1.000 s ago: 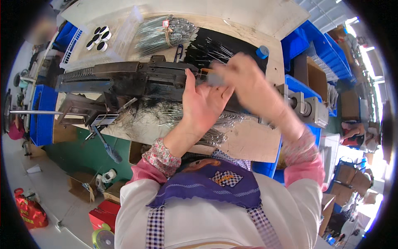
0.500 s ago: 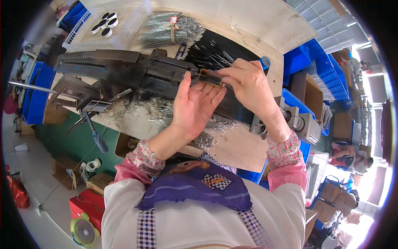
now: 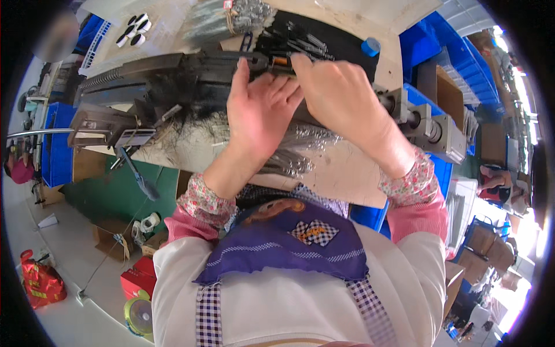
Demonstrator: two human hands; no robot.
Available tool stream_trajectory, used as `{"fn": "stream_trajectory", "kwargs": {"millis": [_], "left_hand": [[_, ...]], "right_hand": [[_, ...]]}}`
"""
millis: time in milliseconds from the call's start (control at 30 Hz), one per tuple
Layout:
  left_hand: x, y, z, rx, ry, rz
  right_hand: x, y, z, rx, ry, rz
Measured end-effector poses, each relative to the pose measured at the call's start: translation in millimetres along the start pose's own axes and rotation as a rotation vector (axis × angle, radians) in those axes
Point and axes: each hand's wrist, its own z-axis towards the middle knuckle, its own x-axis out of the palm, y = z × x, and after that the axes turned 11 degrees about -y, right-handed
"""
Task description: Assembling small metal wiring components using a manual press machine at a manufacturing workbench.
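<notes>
A long dark metal machine (image 3: 191, 75) lies across the bench, with a coppery piece (image 3: 281, 60) at its working end. Palm up, my left hand (image 3: 261, 110) sits beneath that end, fingers stretched out and nothing gripped in them. My right hand (image 3: 344, 95) is curled at the dark block just right of the coppery piece. Its back faces up and hides most of the fingers, so what they hold cannot be made out. Thin metal pieces (image 3: 303, 43) are scattered on a black mat (image 3: 352, 61) beyond my hands. Shiny wire pieces (image 3: 298, 159) lie in a pile nearer me.
A tied bundle of wires (image 3: 231, 23) lies at the back, beside a clear tray holding black-and-white round parts (image 3: 133, 29). A blue roll (image 3: 370, 46) stands at the mat's right. A metal cylinder assembly (image 3: 430, 124) juts out right, near blue bins (image 3: 462, 63).
My view has shifted, so the bench appears higher. My right hand has turned more back-up over the block, its fingers now mostly hidden. My left hand stays palm up below the machine's end.
</notes>
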Motion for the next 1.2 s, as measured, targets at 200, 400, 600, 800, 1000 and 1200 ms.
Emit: {"fn": "stream_trajectory", "kwargs": {"millis": [200, 400, 600, 800, 1000, 1200], "left_hand": [[4, -3, 7, -0.026, -0.023, 0.047], [-15, 34, 9, 0.177, -0.098, 0.133], [-17, 69, -4, 0.012, -0.255, 0.283], [-76, -14, -87, 0.513, 0.511, 0.864], [-242, -184, -153, 1.414, -1.091, 2.384], [-258, -211, -190, 0.871, -1.497, 1.88]], "right_hand": [[7, -7, 5, -0.037, 0.007, -0.116], [-7, -1, -67, 0.314, 0.163, 0.325], [49, 16, -143, 0.167, 0.427, 0.395], [55, 6, -139, -0.004, 0.343, 0.443], [24, -14, -153, 0.335, 0.247, 0.669], [-11, -31, -171, 0.855, -0.157, 0.742]]}}
